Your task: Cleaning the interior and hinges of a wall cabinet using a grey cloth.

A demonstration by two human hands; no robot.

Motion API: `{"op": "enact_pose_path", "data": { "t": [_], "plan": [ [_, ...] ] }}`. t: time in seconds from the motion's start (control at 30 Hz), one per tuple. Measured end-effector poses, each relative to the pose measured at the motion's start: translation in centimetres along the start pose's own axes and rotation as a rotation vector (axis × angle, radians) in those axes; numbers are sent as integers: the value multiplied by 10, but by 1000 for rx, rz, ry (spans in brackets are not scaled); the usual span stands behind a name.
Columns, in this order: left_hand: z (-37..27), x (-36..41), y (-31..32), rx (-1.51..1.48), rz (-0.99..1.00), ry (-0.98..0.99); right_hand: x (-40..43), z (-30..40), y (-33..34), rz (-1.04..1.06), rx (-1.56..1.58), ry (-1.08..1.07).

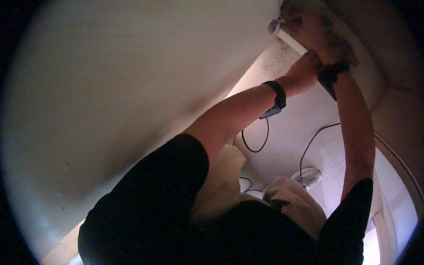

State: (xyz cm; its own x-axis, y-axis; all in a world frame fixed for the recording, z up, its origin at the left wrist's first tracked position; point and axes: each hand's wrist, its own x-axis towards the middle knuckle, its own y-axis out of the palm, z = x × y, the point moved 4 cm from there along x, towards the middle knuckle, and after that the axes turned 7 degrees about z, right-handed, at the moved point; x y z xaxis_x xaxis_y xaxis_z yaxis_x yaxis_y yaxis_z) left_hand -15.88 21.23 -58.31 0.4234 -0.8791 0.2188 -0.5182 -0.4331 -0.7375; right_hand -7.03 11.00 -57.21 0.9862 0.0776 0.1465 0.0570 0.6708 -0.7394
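My left hand [304, 72] has its fingers curled at the lower end of a short pale bar [293, 42]. A small shiny object [274, 26] sits by the bar's upper end, beside the large pale surface; its kind is unclear. Just beyond, my right hand [311, 34] is blurred and dark, close to the bar and the shiny object. Its fingers and anything within them cannot be made out. Both wrists carry dark bands with a flat device. Dark speckled marks [275, 61] show on the pale surface below the bar.
A large smooth pale panel or wall [95, 76] slants along the left, close to my left arm. Thin black cables [255, 151] hang below my arms, one near my shoe [308, 176]. A brown surface with a ribbed edge [402, 162] curves along the right.
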Motion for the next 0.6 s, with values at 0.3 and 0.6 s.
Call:
{"op": "enact_pose_path", "data": {
  "t": [0.3,0.6],
  "plan": [
    [3,3,5,72,-111,123,-7,40,-5,94,-160,-135],
    [-8,2,-3,-112,-28,-8,-21,41,-7,312,-24,84]
  ]
}}
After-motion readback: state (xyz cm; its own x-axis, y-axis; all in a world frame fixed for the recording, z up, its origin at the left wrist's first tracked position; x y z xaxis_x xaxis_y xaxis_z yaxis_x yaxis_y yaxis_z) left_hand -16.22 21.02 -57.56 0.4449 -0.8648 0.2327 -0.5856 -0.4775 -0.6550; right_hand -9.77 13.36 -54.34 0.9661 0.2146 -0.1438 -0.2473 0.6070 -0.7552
